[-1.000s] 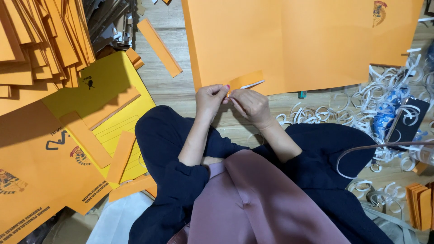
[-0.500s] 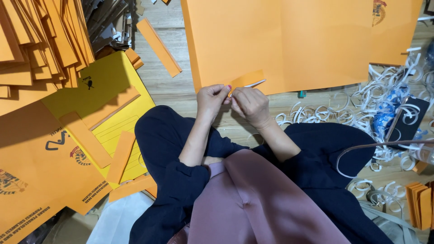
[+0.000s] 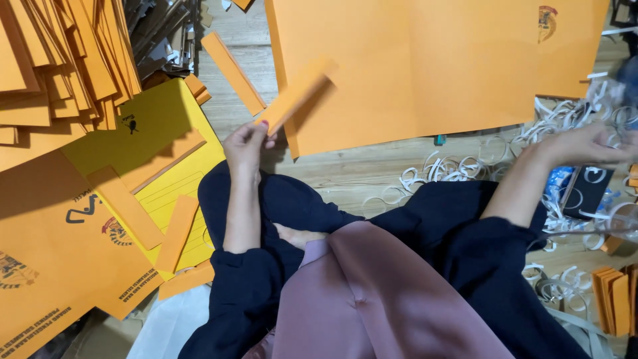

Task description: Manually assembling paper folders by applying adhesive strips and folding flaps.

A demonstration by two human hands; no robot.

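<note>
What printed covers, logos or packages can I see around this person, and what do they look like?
Large orange sheet, on the floor ahead: rectangular, with a small round emblem near its top right.
Yellow cover, left: rectangular, small black mark, ruled lines.
Orange covers, lower left: round crests and dark printing.
Orange strip, plain, held up in the left hand.
Dark flat package, right, among white paper curls.

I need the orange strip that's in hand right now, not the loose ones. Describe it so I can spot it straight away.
Start at the big orange sheet lying flat on the wooden floor at top centre. At its lower left edge, the left hand pinches one end of a narrow orange strip. Unlike the other strips lying flat on the floor, this one is lifted, slanting up to the right.
</note>
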